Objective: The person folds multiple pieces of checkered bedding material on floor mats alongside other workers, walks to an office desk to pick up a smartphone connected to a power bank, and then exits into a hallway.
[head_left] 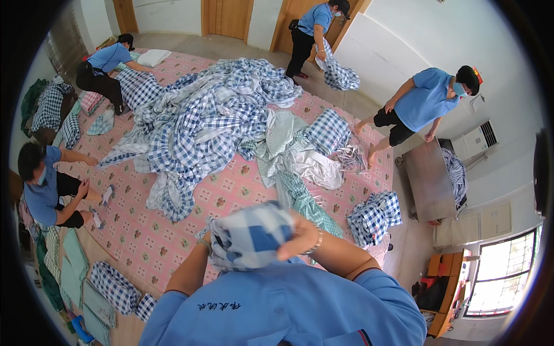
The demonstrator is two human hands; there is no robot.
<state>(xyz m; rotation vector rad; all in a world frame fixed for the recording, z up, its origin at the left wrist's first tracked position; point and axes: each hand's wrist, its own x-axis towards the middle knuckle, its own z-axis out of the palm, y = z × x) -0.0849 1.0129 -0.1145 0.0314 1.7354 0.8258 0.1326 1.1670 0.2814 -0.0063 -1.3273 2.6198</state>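
Note:
A folded bundle of blue-and-white checked cloth (251,235), blurred by motion, is held up close to my chest. My right hand (301,235) grips its right side, with the thumb lying across the front; a bracelet circles that wrist. At the bundle's left edge, my left hand (204,237) holds it from behind, and its fingers are mostly hidden by the fabric. Beyond the bundle, a large heap of loose checked cloth (202,118) lies on the pink patterned floor covering (222,193). Green cloth (309,202) trails just past my right forearm.
Folded checked bundles (375,218) lie to the right, others (115,287) at lower left. White cloth (317,168) lies ahead. A metal cart (428,181) with striped cloth stands at right. Co-workers are on the left (43,184), far left (109,63), far side (311,29) and right (424,101).

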